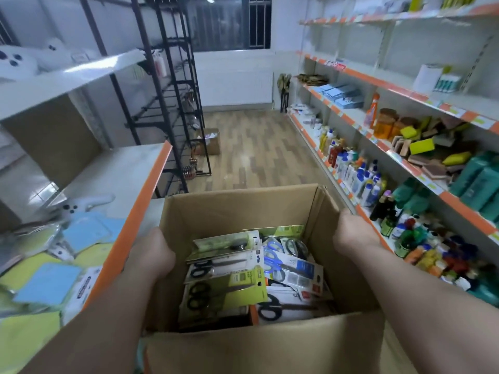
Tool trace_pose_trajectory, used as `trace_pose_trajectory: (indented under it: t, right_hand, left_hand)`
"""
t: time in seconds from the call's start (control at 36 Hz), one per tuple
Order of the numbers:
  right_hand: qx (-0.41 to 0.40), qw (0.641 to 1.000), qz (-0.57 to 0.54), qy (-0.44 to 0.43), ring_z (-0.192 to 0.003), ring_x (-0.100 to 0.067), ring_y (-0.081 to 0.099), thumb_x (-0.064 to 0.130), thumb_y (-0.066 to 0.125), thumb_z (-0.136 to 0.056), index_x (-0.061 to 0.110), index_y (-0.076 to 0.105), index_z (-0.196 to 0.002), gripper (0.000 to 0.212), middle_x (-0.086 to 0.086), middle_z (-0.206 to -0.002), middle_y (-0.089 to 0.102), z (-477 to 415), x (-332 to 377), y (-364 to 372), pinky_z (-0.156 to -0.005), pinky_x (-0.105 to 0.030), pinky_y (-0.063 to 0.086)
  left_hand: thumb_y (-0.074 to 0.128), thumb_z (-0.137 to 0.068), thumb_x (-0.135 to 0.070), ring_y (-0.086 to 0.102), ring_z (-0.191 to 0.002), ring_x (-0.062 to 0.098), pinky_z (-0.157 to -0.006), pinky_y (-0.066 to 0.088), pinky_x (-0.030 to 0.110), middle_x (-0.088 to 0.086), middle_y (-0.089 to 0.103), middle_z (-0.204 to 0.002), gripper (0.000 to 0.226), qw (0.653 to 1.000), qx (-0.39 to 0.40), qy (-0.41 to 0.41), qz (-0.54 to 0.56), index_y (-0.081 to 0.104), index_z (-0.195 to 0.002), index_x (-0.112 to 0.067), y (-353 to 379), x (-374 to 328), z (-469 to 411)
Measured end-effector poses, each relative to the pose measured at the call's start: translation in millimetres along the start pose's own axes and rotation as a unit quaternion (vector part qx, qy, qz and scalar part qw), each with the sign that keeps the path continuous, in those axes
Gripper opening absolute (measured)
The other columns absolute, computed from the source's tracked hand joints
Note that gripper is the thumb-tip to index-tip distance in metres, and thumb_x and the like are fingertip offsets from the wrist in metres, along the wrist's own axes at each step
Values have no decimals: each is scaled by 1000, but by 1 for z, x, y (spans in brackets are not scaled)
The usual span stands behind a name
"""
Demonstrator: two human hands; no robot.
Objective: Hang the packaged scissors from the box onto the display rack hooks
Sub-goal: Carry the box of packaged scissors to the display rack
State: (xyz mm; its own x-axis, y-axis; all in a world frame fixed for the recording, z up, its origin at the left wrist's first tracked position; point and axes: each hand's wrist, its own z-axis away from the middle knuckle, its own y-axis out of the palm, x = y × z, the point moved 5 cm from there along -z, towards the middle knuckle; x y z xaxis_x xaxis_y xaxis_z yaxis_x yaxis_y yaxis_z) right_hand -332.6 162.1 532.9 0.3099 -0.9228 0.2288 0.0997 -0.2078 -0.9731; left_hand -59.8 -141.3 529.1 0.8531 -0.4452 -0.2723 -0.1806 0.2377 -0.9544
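From the head view, the person carries an open brown cardboard box at waist level down a shop aisle. The left hand is hooked over the top edge of the box's left wall and the right hand over the top edge of its right wall. Both grip the cardboard and hold nothing else. The fingers themselves are hidden by the walls, so I cannot tell how far they wrap.

The packaged scissors all lie inside the box in a loose, overlapping pile of flat cards. Some cards are lime green with black-handled scissors and others white and blue with blue-handled ones. None has been taken out.

The tall black metal display rack stands ahead on the left, well apart from the box, past the end of the orange-edged white shelf. Its hooks look like short dark prongs, but the picture is too soft there to say which are free. A small brown carton sits on the wood-pattern floor near the rack's foot.

The step in hand appears to be bringing the stock to the rack, so hanging has not begun. The next move probably calls for walking forward and setting the box down near the rack. That would free a hand to lift one card by its top.
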Motion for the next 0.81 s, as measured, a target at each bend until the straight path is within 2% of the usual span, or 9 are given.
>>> trace_pose_trajectory:
  t: [0.11, 0.25, 0.36, 0.42, 0.5, 0.61, 0.81]
  right_hand:
    - [4, 1000, 5, -4, -104, -32, 62, 1, 51, -92, 9, 44, -131, 41, -15, -112, 63, 1, 2, -1, -80, -40, 54]
    - [4, 1000, 14, -5, -102, -33, 62, 4, 52, -92, 9, 42, -131, 41, -14, -109, 62, 2, 5, -4, -70, -36, 47]
    - [-2, 1000, 14, -3, -98, -29, 63, 6, 54, -93, 12, 41, -136, 45, -10, -105, 61, 3, 9, -6, -76, -39, 56]
    - [-1, 1000, 19, -3, -100, -28, 63, 7, 55, -92, 12, 42, -136, 46, -11, -108, 62, 4, 12, -9, -78, -39, 57]
    - [1, 999, 35, -4, -101, -29, 62, 8, 53, -93, 10, 40, -136, 45, -11, -107, 61, 2, 16, -12, -73, -37, 53]
    - [1, 999, 45, -3, -83, -24, 54, 9, 52, -95, 9, 40, -133, 40, -5, -89, 50, 2, 20, -16, -64, -34, 48]
    - [-5, 999, 52, 4, -80, -23, 51, 10, 53, -94, 10, 36, -139, 48, -4, -88, 49, 2, 19, -17, -63, -34, 47]
  left_hand:
    - [55, -92, -13, 57, -109, 36, -76, 42, 33, 15, 55, -111, 17, 1000, 11, -9, 2, 41, -102, -13, 2, 5, -5]
    - [54, -91, -12, 58, -107, 35, -74, 42, 33, 15, 55, -111, 19, 1000, 16, -13, 1, 41, -105, -12, 2, 7, -8]
    - [51, -92, -9, 57, -111, 36, -75, 42, 33, 17, 56, -116, 20, 1000, 11, -10, -3, 43, -110, -10, 0, 9, -9]
    - [51, -93, -10, 57, -111, 36, -76, 42, 33, 17, 57, -118, 25, 1000, 9, -6, -5, 45, -117, -8, -3, 9, -10]
    - [51, -93, -9, 57, -112, 35, -76, 42, 32, 17, 58, -120, 29, 1000, 11, 2, 0, 45, -122, -7, -8, 10, -12]
    - [52, -93, -10, 58, -112, 34, -76, 41, 31, 16, 59, -120, 28, 1000, 10, 15, 4, 47, -121, -5, -15, 11, -16]
    - [50, -94, -8, 56, -103, 31, -73, 40, 32, 13, 56, -110, 26, 1000, 10, 27, 1, 45, -119, -6, -24, 6, -19]
